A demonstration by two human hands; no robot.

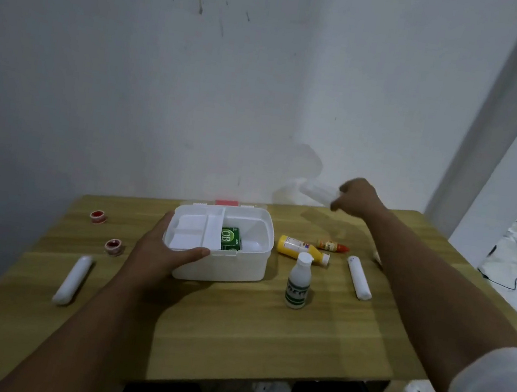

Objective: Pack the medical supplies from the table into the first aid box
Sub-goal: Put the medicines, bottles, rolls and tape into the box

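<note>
1. Two small red-and-white tape rolls (98, 216) and (114, 246) lie at the left of the light wooden table (230, 341), well apart from the box; they look light and rigid, best pinched across the rim.
2. One long white wrapped gauze roll (72, 280) lies near the left front edge; judged soft and light, it should be taken around its middle.
3. The left hand (158, 258) rests on the near left corner of the white plastic first aid box (224, 267), thumb along the rim, fingers spread and holding nothing else. Inside, a green carton (230, 237) sits beside a white divider tray (194, 230).
4. Right of the box lie a yellow bottle on its side (299, 249), a small orange dropper bottle (331, 246), an upright white bottle with green label (298, 283) and a second white gauze roll (359, 277). The smooth bottles may slip; grasp their bodies.
5. The right hand (355, 197) is closed around a blurred white roll-like object (317, 191), held in the air above the far right of the table.
6. Motion blur hides what that object is; the box's red-trimmed lid behind is barely visible, and labels are unreadable.
</note>
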